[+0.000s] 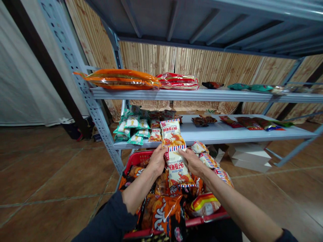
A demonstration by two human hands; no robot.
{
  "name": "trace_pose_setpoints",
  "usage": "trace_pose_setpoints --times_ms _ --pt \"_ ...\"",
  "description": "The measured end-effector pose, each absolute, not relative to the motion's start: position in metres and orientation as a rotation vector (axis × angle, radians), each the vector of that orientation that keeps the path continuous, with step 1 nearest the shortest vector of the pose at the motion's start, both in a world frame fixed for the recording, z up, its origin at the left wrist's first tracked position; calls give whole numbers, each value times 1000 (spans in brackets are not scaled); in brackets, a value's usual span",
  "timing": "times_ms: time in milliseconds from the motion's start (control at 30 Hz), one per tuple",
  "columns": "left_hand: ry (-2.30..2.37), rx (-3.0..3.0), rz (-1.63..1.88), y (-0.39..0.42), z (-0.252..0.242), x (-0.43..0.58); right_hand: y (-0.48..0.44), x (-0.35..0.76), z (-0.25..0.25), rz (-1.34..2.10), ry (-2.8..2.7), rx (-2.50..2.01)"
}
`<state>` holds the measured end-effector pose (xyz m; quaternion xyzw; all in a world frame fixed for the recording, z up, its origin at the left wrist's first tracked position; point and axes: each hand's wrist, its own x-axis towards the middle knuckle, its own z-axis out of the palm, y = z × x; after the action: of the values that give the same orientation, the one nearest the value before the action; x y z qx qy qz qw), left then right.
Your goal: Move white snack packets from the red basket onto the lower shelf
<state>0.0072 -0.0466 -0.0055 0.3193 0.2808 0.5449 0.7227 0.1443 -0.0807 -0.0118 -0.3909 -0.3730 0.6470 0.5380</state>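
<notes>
L hand/R hand: prob. snack pkt

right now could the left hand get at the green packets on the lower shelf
Probably yes: nothing stands between the left hand and the green packets, though it must release the white snack packet.

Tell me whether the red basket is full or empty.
Full: orange and white snack packets fill the red plastic basket and heap up above its rim.
</notes>
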Motion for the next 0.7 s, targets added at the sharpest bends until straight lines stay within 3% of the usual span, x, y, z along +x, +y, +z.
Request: trace_pose_setpoints --times_ms 433,700 --pt "775 649 1290 -32 2 4 -71 138 -19 1611 -868 -831" --pt "765 684 1163 -41 -5 8 -72 145 -21 1542 -833 -877"
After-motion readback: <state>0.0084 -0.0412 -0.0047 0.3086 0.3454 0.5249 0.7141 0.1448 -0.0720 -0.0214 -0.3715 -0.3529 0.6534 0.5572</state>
